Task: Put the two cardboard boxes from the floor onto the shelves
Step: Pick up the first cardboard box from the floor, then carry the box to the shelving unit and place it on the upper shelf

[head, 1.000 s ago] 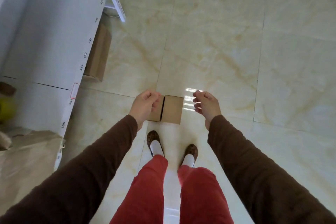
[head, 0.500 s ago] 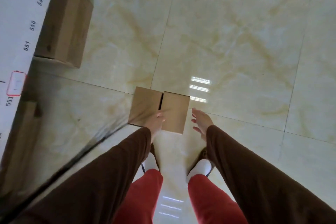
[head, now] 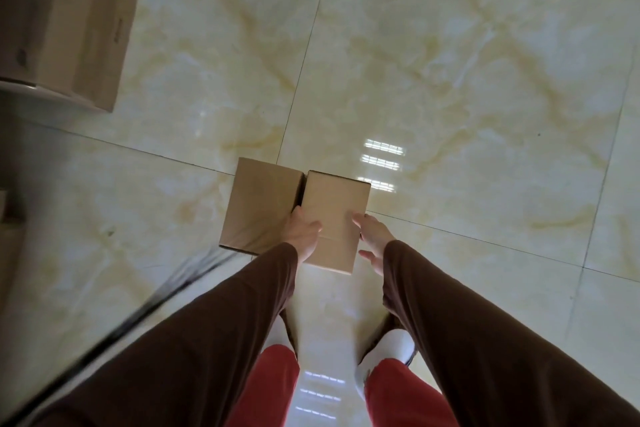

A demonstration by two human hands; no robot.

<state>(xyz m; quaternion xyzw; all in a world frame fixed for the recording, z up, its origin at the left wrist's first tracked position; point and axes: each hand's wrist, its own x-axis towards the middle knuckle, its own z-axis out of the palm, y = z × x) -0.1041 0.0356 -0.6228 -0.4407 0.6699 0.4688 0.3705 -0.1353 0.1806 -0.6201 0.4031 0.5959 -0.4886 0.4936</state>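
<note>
Left hand (head: 304, 234) gripped left edge of right box (head: 337, 215), thumb on top; right hand (head: 374, 239) lay open against its right side. Glossy cream marble-look floor (head: 450, 62), bigger carton (head: 69, 21) far left. Both boxes plain brown, closed; left box (head: 259, 204) just beside it, near the feet.

Fingertips of my left hand (head: 304, 234) vanish into the gap between the left box (head: 259, 204) and right box (head: 334, 215), my right hand (head: 374, 241) shows no clear hold, big carton (head: 69, 21) cut off top-left, shoes (head: 391, 347) mostly under my sleeves (head: 207, 340), left margin blurred.
</note>
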